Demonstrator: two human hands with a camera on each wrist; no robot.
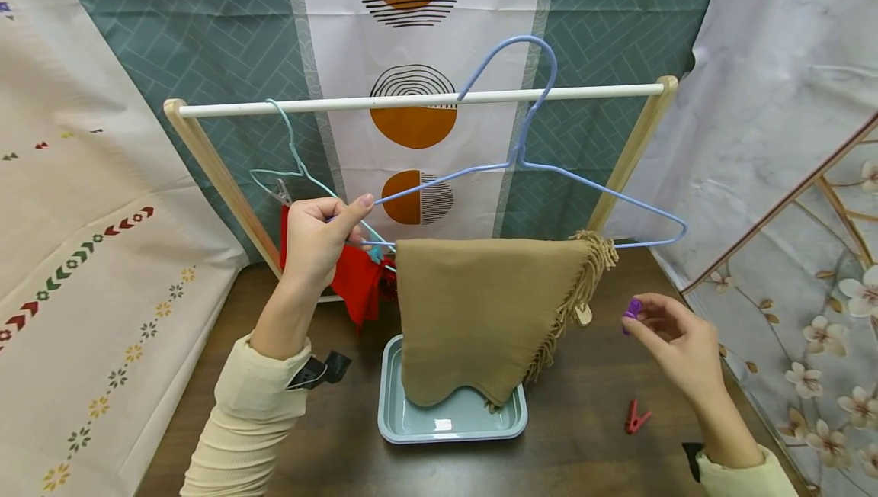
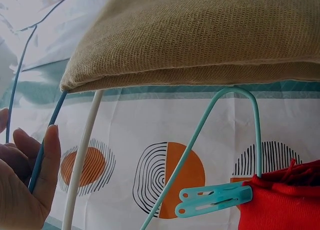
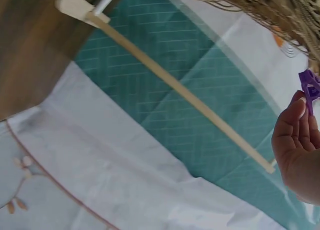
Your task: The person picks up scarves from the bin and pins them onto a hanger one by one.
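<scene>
My left hand (image 1: 322,234) grips the left end of a blue clothes hanger (image 1: 604,190), holding it up in front of the rack. A tan fringed scarf (image 1: 480,306) is draped over the hanger's bottom bar, its fringe (image 1: 583,276) at the right. In the left wrist view, the fingers (image 2: 49,160) curl round the hanger's wire just beside the scarf's folded edge. My right hand (image 1: 675,341) pinches a purple clothespin (image 1: 631,314) between thumb and fingertips, to the right of the fringe. The same purple clothespin (image 3: 311,84) shows at the edge of the right wrist view.
Behind stands a wooden rack with a white rail (image 1: 384,103). From it hangs a mint hanger (image 1: 295,150) with a red cloth (image 1: 360,283) held by a teal clothespin (image 2: 215,197). A light blue tray (image 1: 453,432) sits below the scarf. A red clothespin (image 1: 636,417) lies on the table at the right.
</scene>
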